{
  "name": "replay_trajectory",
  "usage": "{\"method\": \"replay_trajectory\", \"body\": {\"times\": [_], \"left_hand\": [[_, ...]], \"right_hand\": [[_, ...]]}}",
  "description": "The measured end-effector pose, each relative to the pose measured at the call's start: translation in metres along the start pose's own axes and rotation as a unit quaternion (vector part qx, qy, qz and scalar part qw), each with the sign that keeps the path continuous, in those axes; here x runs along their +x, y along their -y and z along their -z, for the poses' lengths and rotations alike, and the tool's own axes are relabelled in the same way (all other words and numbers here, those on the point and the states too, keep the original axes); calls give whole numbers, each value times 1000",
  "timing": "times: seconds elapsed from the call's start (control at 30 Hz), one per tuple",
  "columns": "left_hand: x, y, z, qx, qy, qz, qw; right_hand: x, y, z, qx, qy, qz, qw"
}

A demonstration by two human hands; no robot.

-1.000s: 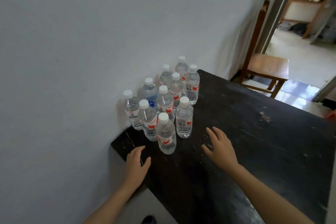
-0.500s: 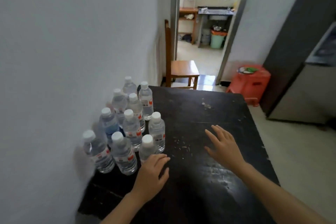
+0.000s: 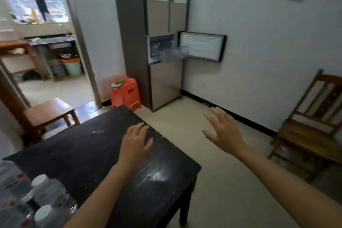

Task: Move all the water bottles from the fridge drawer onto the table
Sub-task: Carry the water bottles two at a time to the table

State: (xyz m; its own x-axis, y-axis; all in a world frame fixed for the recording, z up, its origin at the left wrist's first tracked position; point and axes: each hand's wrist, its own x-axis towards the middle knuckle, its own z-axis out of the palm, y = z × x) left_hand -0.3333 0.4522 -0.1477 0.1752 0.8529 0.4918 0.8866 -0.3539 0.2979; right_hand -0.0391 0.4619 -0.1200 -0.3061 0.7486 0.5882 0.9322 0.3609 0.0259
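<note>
Small pale-walled room on my feed, with the dark table (image 3: 92, 153) filling the lower left. Water bottles (image 3: 50, 192) are bunched on it at the bottom-left corner of the view, all standing upright, white caps up, long axis vertical. Left hand (image 3: 136, 142) is palm down over the table's far edge, fingers straight and close together, holding nothing; can't tell if it touches the wood. Right hand (image 3: 224, 131) is over the floor, fingers spread wide, empty too. Fridge (image 3: 162, 79) stands across the room, small door swung open, clear drawer (image 3: 172, 54) pulled out, contents too blurry to read.
</note>
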Motion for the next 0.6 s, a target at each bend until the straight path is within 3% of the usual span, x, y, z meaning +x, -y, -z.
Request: {"method": "replay_trajectory", "body": {"times": [0.3,0.6], "left_hand": [[32,-123,-56,-51,48,-117,991],[30,-293,-107,-81,56,-132,986]], "right_hand": [[-115,-111,84,-127,48,-114,984],[-237,-224,169,-164,79,-181,966]]}}
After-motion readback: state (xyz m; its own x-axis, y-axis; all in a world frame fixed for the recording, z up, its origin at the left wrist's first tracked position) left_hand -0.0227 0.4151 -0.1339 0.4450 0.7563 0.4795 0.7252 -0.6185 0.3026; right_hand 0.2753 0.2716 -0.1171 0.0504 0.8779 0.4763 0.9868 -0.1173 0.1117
